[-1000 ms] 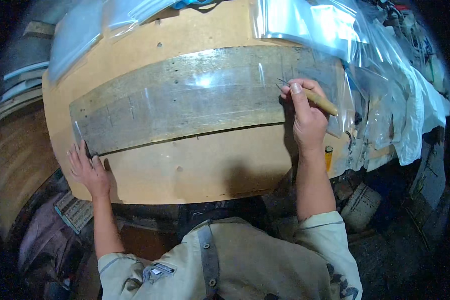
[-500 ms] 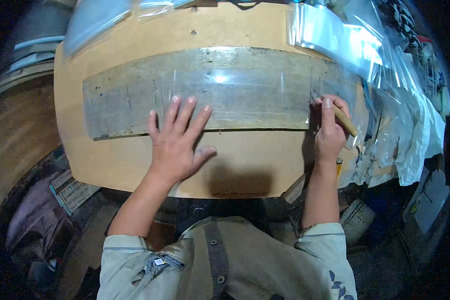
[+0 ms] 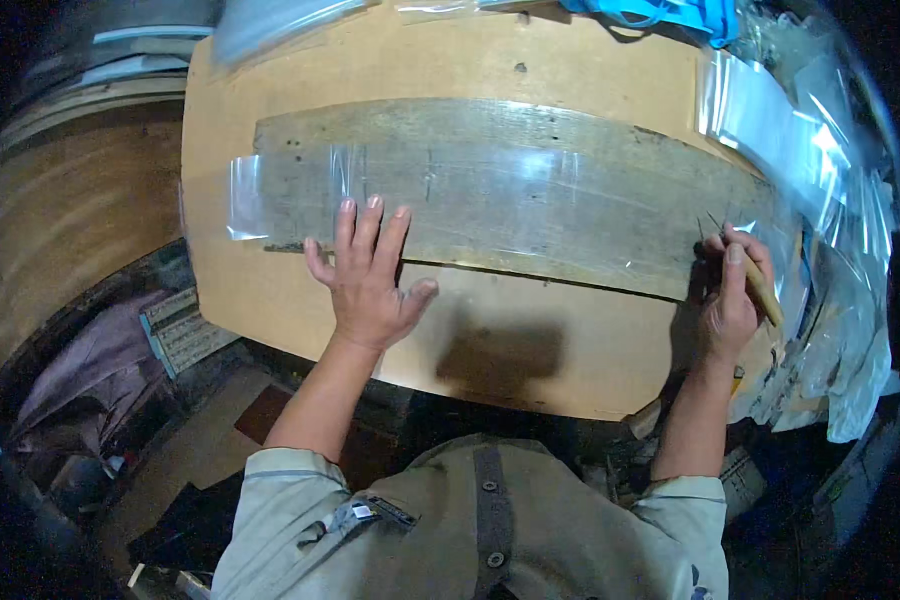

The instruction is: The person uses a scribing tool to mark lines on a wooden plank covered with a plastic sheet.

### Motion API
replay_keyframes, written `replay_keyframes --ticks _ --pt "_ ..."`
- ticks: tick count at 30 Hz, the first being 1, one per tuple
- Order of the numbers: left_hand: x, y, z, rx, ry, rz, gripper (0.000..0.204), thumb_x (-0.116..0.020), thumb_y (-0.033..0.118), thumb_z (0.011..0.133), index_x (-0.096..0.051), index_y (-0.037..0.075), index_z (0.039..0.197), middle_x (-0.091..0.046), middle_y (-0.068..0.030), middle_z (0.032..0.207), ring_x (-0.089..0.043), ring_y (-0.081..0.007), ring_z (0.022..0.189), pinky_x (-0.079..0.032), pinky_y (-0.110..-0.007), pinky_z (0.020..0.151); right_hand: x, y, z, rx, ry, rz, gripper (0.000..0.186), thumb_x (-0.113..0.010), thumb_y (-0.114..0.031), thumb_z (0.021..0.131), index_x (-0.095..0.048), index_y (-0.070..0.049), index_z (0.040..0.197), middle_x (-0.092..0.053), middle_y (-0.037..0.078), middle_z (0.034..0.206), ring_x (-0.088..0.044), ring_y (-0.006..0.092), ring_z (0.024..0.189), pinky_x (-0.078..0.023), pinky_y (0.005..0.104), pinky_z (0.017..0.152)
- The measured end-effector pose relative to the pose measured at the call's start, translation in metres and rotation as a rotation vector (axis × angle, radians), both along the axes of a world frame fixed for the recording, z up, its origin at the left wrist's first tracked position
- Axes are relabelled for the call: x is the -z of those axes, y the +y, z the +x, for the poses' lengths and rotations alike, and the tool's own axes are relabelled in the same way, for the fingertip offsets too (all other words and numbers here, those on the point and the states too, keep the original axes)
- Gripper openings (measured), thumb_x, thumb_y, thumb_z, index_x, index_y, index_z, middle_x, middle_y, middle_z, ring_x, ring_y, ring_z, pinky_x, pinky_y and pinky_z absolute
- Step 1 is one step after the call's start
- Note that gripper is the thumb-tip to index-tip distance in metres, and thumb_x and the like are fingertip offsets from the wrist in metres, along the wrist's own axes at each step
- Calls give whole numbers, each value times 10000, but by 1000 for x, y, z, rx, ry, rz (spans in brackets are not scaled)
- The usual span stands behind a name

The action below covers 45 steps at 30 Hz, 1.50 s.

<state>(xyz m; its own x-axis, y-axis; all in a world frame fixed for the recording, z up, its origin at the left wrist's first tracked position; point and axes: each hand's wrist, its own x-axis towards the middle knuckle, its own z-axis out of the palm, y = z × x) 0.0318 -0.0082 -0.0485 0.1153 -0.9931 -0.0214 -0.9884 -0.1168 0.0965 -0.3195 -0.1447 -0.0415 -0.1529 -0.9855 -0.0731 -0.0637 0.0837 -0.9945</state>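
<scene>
A grey, worn wooden board point(image 3: 450, 125) lies across the tan tabletop. Over its middle stretches a clear plastic film point(image 3: 490, 190), its left end sticking out past the board. My left hand point(image 3: 370, 285) rests flat on the film near the board's front edge, fingers spread. At the board's right end, my right hand point(image 3: 730, 300) grips a wooden-handled awl point(image 3: 763, 298), a thin metal point showing beyond the fingers. Glare and transparency hide where the film ends on the right.
Stacked clear plastic sheets point(image 3: 770, 110) and crumpled film point(image 3: 840, 340) crowd the table's right side. More clear sheets point(image 3: 280, 25) lie at the far left. A blue bag point(image 3: 670, 15) sits at the far edge. The tan tabletop point(image 3: 420, 355) ends just before my body.
My left hand has slid left along the board, and the film now sticks out past its left end. My right hand still holds the awl near the right end. The view has shifted.
</scene>
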Motion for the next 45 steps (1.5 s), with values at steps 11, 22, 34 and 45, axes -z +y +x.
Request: replay_keyframes --ticks 11,22,34,45 --pt "6 1 1 -105 -59 -61 846 -568 685 757 -414 176 1416 -335 -142 1470 -210 -380 1403 -30 -638 1064 8 5 -2 17 -28 -5 160 -545 -113 951 -578 2 1056 -605 102 983 -605 191 886 -475 318 852" --pt "2 -4 2 -165 -6 -15 883 -677 576 741 -358 127 1431 -273 -192 1466 -186 -419 1391 -69 -659 1048 10 -3 13 -14 -120 -29 171 -544 -123 948 -590 7 1049 -624 127 1022 -625 192 881 -481 319 840" --pt "0 -8 2 -210 6 37 889 -631 592 768 -326 113 1452 -234 -230 1493 -131 -441 1412 -59 -664 1058 10 -5 12 -58 -50 -32 199 -549 -148 945 -595 5 1063 -633 134 1030 -619 190 888 -477 329 858" --pt "-6 -10 1 -229 3 42 991 -789 343 624 -314 94 1457 -208 -212 1534 -124 -407 1436 -49 -604 1105 14 -4 12 -46 -127 -17 183 -533 -113 949 -590 5 1075 -623 135 1063 -620 190 899 -483 327 853"
